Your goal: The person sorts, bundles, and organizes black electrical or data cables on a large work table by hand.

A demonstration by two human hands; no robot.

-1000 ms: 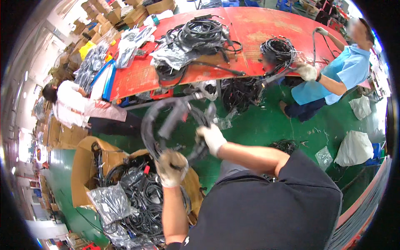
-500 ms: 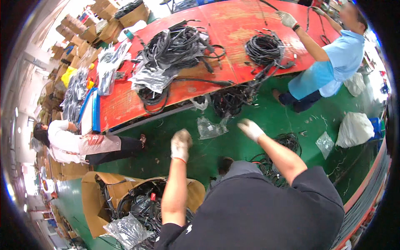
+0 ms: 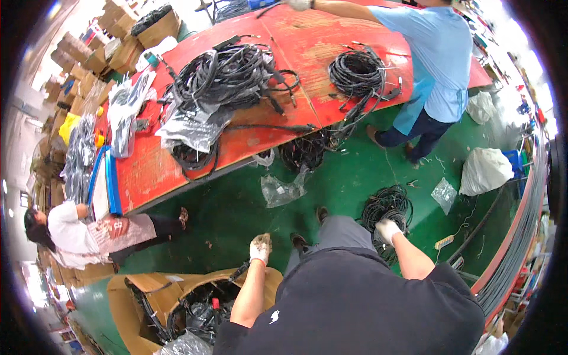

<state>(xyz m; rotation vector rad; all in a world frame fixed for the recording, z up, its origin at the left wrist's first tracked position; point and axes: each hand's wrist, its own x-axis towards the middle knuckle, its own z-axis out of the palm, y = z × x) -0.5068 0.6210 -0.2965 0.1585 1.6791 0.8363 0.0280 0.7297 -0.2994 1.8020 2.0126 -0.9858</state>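
My left hand (image 3: 261,247), in a soiled white glove, is raised above the floor beside the cardboard box. Its fingers look curled together, and nothing shows in them. Just behind its wrist a black cable end (image 3: 239,271) sticks up from the box. My right hand (image 3: 387,231), also in a white glove, is at the near side of a loose coil of black cables (image 3: 384,204) on the floor to my right. The fingers of that hand cannot be made out against the cables, so a grip on them is uncertain.
The open cardboard box (image 3: 121,302) holds tangled black cables and clear plastic. Ahead, a red table (image 3: 266,139) carries cable bundles (image 3: 222,74). One co-worker (image 3: 441,53) stands at its far right, another (image 3: 77,234) at left. A white sack (image 3: 485,171) and power strip (image 3: 444,242) lie right.
My right hand has moved down and back to the floor coil. My left hand has dropped slightly nearer the box. The view has shifted, and the co-worker in blue has turned and reached left.
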